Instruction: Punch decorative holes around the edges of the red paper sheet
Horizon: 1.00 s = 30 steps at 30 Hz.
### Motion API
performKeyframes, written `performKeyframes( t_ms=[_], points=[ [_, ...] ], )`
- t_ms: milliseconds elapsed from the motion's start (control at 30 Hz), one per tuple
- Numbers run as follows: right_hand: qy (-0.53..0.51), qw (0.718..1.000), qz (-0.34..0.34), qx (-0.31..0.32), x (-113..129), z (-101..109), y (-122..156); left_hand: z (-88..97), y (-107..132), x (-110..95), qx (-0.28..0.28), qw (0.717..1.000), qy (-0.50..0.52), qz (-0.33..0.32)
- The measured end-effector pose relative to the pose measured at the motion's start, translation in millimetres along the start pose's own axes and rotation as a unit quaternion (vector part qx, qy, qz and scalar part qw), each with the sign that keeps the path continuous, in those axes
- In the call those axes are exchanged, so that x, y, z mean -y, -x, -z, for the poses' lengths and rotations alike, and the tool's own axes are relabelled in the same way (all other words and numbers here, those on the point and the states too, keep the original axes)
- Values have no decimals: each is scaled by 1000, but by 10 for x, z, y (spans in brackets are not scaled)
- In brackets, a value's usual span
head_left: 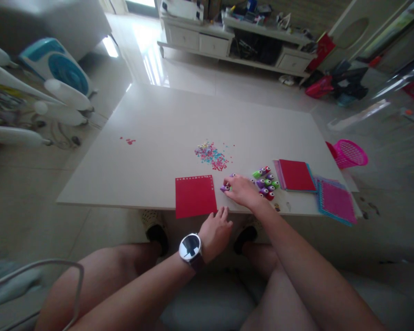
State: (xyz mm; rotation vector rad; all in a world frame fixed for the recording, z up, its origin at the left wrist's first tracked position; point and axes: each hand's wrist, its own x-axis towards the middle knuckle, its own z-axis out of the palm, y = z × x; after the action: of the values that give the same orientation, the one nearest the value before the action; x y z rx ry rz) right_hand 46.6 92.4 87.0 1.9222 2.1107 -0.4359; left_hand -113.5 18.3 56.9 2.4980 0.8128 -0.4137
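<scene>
A red paper sheet (195,198) lies at the table's front edge, overhanging it slightly, with small holes along its top edge and upper right side. My left hand (217,232), wearing a round watch (190,247), is by its lower right corner with fingers stretched out, holding nothing. To the right of the sheet, my right hand (240,189) curls its fingers over a small purple craft punch (224,188) with white eye-like dots. More purple, green and red punches (266,183) stand clustered beside that hand. Its fingers partly hide what they grip.
Colourful paper bits (212,155) are heaped beyond the sheet, and a few red bits (129,141) lie farther left. A stack of red sheets (296,175) and a pink and blue stack (337,200) lie at right. Beyond the table's right end stands a pink basket (352,154).
</scene>
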Motion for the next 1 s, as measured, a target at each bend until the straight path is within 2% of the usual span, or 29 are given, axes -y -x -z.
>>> performKeyframes(
  t_ms=[333,600,833,1000],
  points=[
    [15,1000,9,5,73,-112,-60,-30,5,30,-8,1000,7,-9],
    [-19,995,97,10,-22,-124,-57,-21,-2,41,-10,1000,21,-15],
    [14,998,59,20,44,-77,-36,-10,12,25,-11,1000,13,-15],
    [9,998,61,6,44,-117,-31,44,3,72,-49,998,37,-27]
  ],
)
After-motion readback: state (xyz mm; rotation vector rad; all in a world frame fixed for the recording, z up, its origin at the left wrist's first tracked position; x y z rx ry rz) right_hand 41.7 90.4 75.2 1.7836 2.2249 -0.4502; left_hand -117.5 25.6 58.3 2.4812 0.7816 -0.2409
